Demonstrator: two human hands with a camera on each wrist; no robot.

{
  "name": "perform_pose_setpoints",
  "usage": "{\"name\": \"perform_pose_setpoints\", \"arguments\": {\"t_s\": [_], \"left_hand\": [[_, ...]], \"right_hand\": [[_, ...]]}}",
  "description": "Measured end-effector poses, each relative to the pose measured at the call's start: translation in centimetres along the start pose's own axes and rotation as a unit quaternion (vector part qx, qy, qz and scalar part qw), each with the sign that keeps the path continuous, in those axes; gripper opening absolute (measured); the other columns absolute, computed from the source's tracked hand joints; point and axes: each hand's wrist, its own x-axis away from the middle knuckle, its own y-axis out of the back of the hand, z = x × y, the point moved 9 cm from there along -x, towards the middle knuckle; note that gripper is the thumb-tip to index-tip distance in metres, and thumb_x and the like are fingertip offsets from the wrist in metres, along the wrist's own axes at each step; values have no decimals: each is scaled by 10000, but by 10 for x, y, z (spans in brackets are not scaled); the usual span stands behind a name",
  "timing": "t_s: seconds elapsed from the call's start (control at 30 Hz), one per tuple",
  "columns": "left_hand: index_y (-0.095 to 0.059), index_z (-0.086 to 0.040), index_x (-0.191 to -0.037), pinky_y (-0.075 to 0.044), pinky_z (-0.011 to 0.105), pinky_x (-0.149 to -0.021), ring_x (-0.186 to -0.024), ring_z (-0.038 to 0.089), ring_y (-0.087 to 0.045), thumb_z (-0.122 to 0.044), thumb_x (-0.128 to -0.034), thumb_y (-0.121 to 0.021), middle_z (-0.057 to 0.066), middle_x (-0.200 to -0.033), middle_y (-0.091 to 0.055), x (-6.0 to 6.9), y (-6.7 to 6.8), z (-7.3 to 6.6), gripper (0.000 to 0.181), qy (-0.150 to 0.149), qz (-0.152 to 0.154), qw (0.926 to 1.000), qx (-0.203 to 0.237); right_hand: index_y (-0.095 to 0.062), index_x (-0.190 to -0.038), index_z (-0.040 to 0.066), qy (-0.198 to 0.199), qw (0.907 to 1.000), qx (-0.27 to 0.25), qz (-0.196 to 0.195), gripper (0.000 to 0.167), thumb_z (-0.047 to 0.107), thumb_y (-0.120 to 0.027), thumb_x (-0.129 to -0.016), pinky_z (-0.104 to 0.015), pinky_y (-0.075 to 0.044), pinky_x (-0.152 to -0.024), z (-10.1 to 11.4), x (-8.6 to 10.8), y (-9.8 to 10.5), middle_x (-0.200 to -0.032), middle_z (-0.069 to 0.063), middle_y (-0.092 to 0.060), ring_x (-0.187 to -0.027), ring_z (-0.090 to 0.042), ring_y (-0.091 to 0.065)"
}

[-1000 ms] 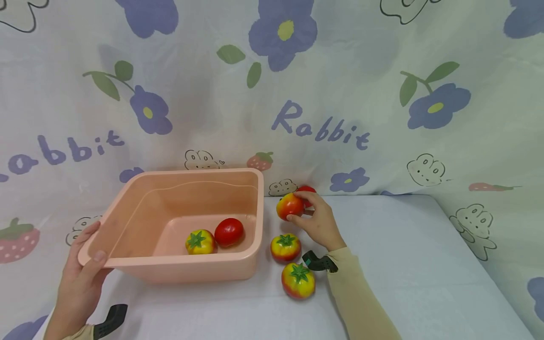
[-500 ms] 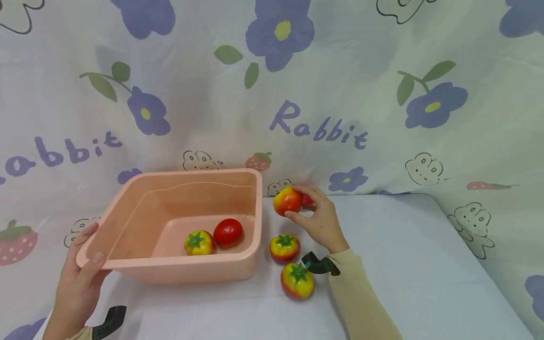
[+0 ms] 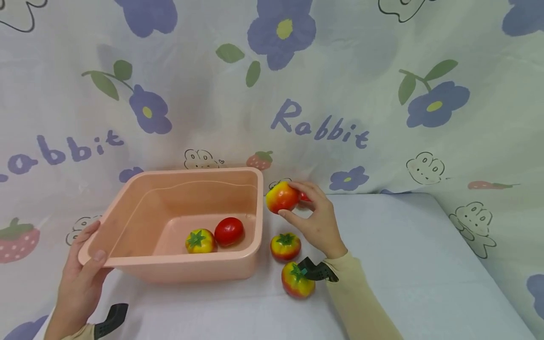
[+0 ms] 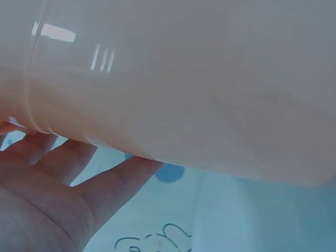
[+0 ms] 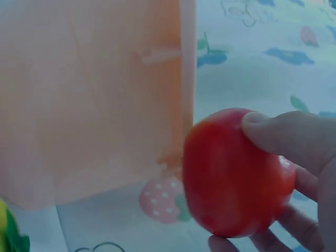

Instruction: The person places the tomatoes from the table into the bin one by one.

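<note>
My right hand (image 3: 319, 224) pinches a red-and-yellow tomato (image 3: 282, 198) between thumb and fingers, held up just right of the pink plastic bin (image 3: 199, 269). In the right wrist view the tomato (image 5: 236, 178) shows its red side, the thumb on top and fingers below. My left hand (image 3: 80, 278) grips the bin's near left corner, thumb over the rim. Inside the bin lie a yellow tomato with a green leafy top (image 3: 200, 241) and a red tomato (image 3: 229, 232). Another red tomato (image 3: 303, 196) is mostly hidden behind my right fingers.
On the white tabletop (image 3: 416, 255), two more yellow-red tomatoes stand right of the bin: one nearer it (image 3: 285, 247), one closer to me (image 3: 297, 281), partly covered by the black wrist strap (image 3: 318, 270). A patterned cloth (image 3: 340, 85) hangs behind.
The right hand has lifted the tomato slightly and carried it left toward the bin's right rim. My left hand keeps its grip, and the bin has not moved.
</note>
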Motion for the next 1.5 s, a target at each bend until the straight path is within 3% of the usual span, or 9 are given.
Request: {"name": "perform_pose_setpoints", "arguments": {"t_s": [0.23, 0.4, 0.57, 0.87, 1.17, 1.5], "left_hand": [[-286, -203, -1573, -500, 120, -855, -1315, 168, -396, 15, -1031, -431, 51, -1569, -246, -1, -1, 0, 602, -119, 102, 9997, 199], [-279, -221, -1573, -496, 107, -841, -1312, 149, -403, -8, -1033, -446, 55, -1578, -240, -1, 0, -1, 604, -56, 24, 10000, -20], [-274, -239, -1575, -495, 95, -822, -1298, 129, -412, -23, -1035, -465, 47, -1583, -230, 0, 1, 1, 612, 40, -47, 10000, -59], [-285, -230, -1572, -498, 103, -827, -1296, 136, -414, -7, -1034, -452, 43, -1570, -249, 1, 0, 2, 606, -39, 14, 10000, 39], [-278, -213, -1574, -498, 111, -843, -1294, 138, -420, 4, -1035, -435, 47, -1566, -251, 2, 0, 0, 602, -97, 64, 9999, 102], [-274, -215, -1571, -497, 111, -844, -1320, 168, -391, -5, -1034, -443, 54, -1570, -240, 0, -1, 0, 601, -28, 26, 9999, 105]], "right_hand": [[-620, -1355, 167, 485, 9987, -156, -84, 568, 161, -840, -831, -405, -538, -953, 20, 4, -7, -1374, 32, -548, -1232, -143, -549], [-621, -1350, 129, 793, 9958, -421, -165, 589, 93, -848, -808, -352, -526, -967, 31, 7, -12, -1383, 11, -543, -1251, -149, -536], [-608, -1355, 96, 954, 9937, -529, -247, 592, 69, -839, -810, -374, -527, -967, 39, 12, -20, -1419, -16, -525, -1314, -172, -495], [-585, -1364, 84, 1115, 9924, -518, -74, 589, 77, -823, -826, -390, -514, -986, 47, 20, -40, -1441, -80, -503, -1289, -194, -523], [-594, -1341, 68, 1604, 9861, -417, 77, 585, 59, -836, -808, -360, -501, -1005, 61, 31, -58, -1427, -108, -515, -1281, -257, -530], [-581, -1359, 106, 1393, 9895, -202, 342, 597, 127, -840, -822, -333, -468, -1037, 61, 34, -69, -1456, -54, -499, -1332, -205, -497]]}}
